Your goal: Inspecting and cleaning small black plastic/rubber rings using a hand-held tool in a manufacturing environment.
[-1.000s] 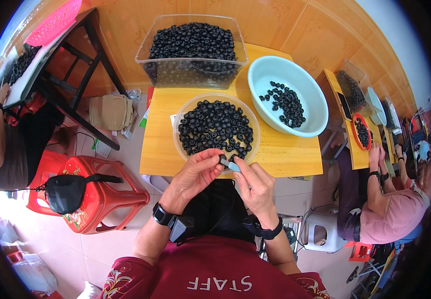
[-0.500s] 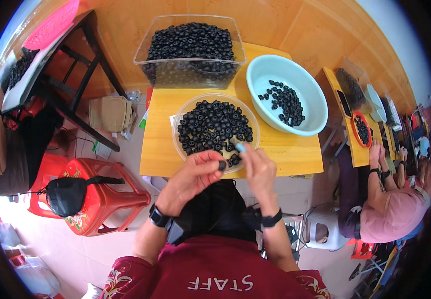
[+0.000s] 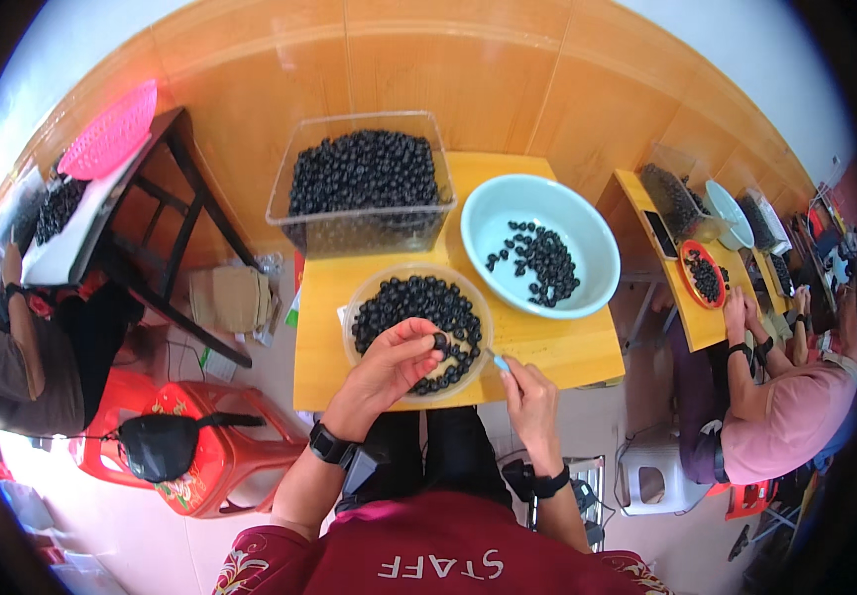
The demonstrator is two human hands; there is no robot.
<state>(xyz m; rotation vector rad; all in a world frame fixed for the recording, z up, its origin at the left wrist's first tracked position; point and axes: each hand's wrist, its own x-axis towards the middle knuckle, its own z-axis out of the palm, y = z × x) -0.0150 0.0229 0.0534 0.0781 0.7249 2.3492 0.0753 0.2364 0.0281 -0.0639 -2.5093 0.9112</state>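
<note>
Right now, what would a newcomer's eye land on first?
The light-blue basin at the right of the yellow table, with black beads in it, and the clear box heaped with more at the far left. Nearer, the left hand pinches one dark bead over a round tray; the right hand holds a blue-handled tool beside it. A pink basket stands out upper left.

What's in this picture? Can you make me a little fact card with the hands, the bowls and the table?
Left hand: pinching one round black piece
Right hand: holding a small tool with a light blue handle
Table: yellow wood
Round clear tub: nearest the person, many black pieces
Clear rectangular box: behind the tub, heaped with black pieces
Pale blue basin: right of the box, fewer pieces
</note>
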